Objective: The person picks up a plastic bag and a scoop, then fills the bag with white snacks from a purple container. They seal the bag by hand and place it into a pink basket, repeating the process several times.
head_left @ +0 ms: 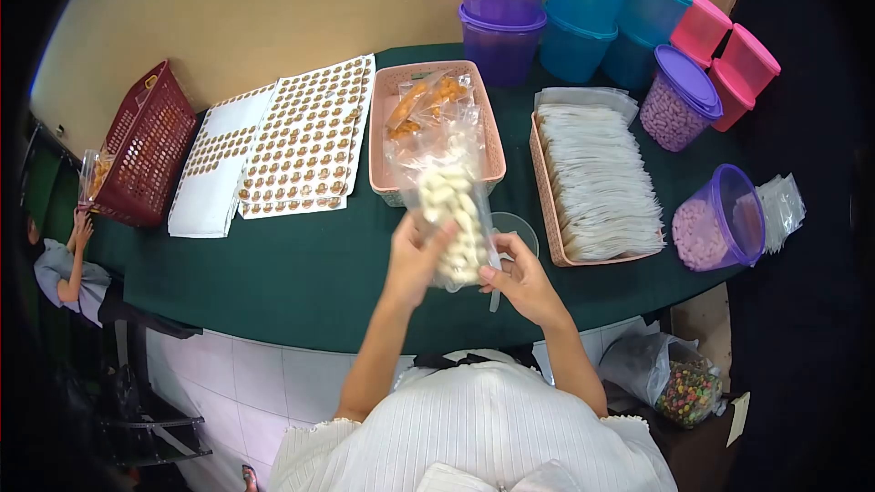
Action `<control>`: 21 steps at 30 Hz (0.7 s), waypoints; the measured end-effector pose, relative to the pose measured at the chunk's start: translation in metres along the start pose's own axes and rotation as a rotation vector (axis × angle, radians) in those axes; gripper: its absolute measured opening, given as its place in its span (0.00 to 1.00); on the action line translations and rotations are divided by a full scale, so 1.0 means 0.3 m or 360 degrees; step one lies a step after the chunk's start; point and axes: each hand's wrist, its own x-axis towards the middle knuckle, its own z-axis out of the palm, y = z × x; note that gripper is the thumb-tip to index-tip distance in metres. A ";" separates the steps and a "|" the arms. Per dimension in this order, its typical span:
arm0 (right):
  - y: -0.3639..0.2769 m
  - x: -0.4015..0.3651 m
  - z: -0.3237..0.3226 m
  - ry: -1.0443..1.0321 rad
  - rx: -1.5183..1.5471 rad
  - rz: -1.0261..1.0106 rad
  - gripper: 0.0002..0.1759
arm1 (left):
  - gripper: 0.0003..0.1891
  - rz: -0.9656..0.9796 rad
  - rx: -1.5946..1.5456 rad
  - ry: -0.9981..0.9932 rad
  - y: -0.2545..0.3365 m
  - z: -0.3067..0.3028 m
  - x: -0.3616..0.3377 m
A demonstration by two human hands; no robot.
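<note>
Snack bag (453, 219) of white pieces: my left hand (415, 260) grips its side, right hand (521, 278) pinches bottom corner, above green table (301, 278).

The bag (448, 196), a clear plastic pouch with pale white finger-shaped snacks (460, 228) filling its lower part and a crinkled empty top, stands roughly upright in the air, gripped at both sides, over the near middle of the table (301, 282).
</note>
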 end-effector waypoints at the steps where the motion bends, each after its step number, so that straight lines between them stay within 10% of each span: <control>1: -0.002 -0.009 -0.010 -0.0002 -0.0005 -0.0009 0.22 | 0.16 0.0015 -0.0048 0.0034 0.040 -0.005 0.047; 14: 0.056 -0.302 -0.222 0.0570 -0.0200 0.0108 0.15 | 0.16 -0.0397 0.0317 -0.0265 -0.180 -0.274 0.655; 21: 0.028 -0.485 -0.336 0.0829 -0.0376 0.0349 0.17 | 0.23 0.0158 0.0878 -0.0045 -0.205 -0.284 0.655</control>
